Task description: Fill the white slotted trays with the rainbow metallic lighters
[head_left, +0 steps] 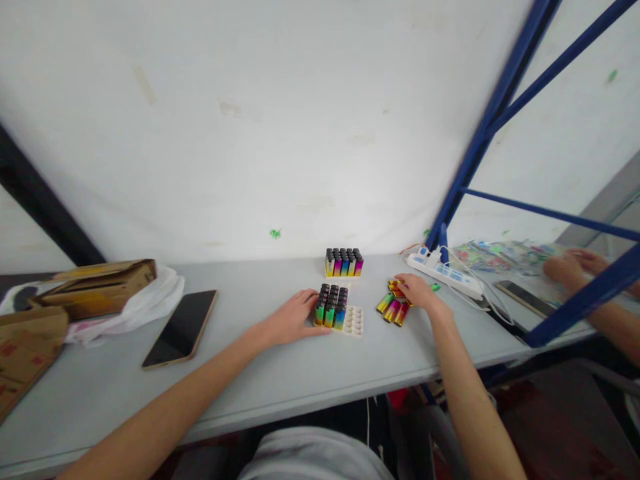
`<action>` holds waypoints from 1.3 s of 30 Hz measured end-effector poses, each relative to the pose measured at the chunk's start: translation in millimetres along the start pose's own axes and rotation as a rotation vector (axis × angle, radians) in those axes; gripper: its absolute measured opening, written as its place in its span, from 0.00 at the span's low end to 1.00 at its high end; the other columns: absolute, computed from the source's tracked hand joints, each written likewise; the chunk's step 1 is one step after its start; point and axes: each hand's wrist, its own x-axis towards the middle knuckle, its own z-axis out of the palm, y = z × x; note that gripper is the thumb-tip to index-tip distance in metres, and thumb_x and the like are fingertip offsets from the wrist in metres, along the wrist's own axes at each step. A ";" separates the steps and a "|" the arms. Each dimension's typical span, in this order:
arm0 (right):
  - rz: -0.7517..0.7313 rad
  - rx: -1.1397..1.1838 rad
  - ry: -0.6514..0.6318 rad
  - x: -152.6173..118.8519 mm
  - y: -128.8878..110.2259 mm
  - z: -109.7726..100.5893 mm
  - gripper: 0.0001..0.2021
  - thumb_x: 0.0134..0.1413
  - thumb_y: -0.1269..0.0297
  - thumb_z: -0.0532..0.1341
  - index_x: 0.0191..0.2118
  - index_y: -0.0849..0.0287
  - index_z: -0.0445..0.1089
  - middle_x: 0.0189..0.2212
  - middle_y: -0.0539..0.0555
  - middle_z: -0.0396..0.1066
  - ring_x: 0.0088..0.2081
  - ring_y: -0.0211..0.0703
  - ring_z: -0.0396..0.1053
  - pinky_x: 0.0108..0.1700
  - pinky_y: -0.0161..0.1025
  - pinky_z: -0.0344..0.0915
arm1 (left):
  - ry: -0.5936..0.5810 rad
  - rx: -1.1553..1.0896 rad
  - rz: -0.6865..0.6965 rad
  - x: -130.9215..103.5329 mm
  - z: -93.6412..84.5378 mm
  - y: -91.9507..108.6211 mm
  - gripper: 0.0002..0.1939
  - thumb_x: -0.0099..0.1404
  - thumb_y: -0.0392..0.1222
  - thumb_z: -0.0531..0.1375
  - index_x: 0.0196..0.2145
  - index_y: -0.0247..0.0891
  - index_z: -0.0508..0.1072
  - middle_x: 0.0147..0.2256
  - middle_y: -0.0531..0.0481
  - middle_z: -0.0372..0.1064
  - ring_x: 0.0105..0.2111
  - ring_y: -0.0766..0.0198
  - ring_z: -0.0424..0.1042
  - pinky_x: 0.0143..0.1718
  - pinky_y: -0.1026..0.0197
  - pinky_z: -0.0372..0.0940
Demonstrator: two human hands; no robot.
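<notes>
My left hand (297, 317) wraps the left side of a white tray (355, 322) with round pockets, thumb along its front edge and fingers by the back. Upright lighters (331, 308) with black tops and green-to-blue bodies fill the tray's left part; the pockets at its right hold nothing. To the right, my right hand (419, 291) has its fingers closed over red-and-yellow lighters (397, 288) at the back of a loose pile. Several more lighters (393, 310) lie flat in front of those fingers. The exact grip of the right fingertips is partly hidden.
A full block of upright lighters (344, 264) stands at the back near the wall. A power strip (445, 273) with cables lies at the right, before a blue metal frame (470, 160). Leftward are a phone (183, 327) and cardboard boxes (100, 288). Another person's hands (575, 267) show far right.
</notes>
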 end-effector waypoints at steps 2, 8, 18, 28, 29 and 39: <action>0.005 0.007 -0.001 1.5 -2.9 -2.2 0.18 0.69 0.68 0.55 0.58 0.65 0.75 0.52 0.68 0.78 0.54 0.54 0.74 0.59 0.44 0.63 | -0.007 -0.003 -0.005 0.0 0.0 0.1 0.39 0.65 0.71 0.61 0.58 0.36 0.70 0.59 0.36 0.66 0.60 0.43 0.67 0.66 0.45 0.61; -0.018 0.074 0.055 -3.5 -18.6 -6.0 0.14 0.70 0.63 0.56 0.45 0.63 0.79 0.45 0.66 0.78 0.48 0.54 0.75 0.51 0.42 0.65 | 0.014 0.006 0.009 0.1 0.8 -1.0 0.39 0.64 0.72 0.61 0.58 0.38 0.70 0.59 0.36 0.67 0.58 0.43 0.68 0.65 0.44 0.62; -0.036 0.757 0.321 -8.2 -78.4 -38.5 0.24 0.60 0.41 0.61 0.45 0.58 0.78 0.26 0.53 0.74 0.28 0.45 0.66 0.33 0.40 0.63 | 0.016 -0.003 0.020 0.0 1.3 -1.9 0.38 0.65 0.71 0.62 0.58 0.37 0.70 0.58 0.36 0.67 0.59 0.43 0.68 0.65 0.44 0.62; -0.151 1.446 -0.048 -24.3 -157.2 -31.1 0.27 0.58 0.32 0.60 0.35 0.55 0.67 0.26 0.48 0.66 0.25 0.38 0.64 0.30 0.38 0.64 | 0.028 -0.002 0.020 0.3 4.5 -3.9 0.39 0.64 0.71 0.62 0.58 0.36 0.70 0.57 0.35 0.68 0.58 0.43 0.68 0.64 0.45 0.62; -0.159 1.487 -0.096 -26.0 -162.0 -31.4 0.26 0.58 0.32 0.61 0.38 0.54 0.67 0.25 0.46 0.64 0.23 0.37 0.61 0.27 0.36 0.62 | 0.029 -0.002 0.024 0.3 4.7 -3.9 0.39 0.64 0.71 0.63 0.58 0.36 0.71 0.57 0.36 0.68 0.58 0.43 0.68 0.64 0.44 0.63; 0.003 1.154 0.123 -25.5 -177.4 -12.9 0.31 0.58 0.32 0.58 0.21 0.53 0.54 0.16 0.44 0.51 0.20 0.35 0.48 0.23 0.36 0.46 | 0.024 -0.022 0.027 0.1 3.9 -3.2 0.38 0.65 0.70 0.63 0.59 0.37 0.70 0.58 0.36 0.68 0.59 0.43 0.67 0.64 0.45 0.62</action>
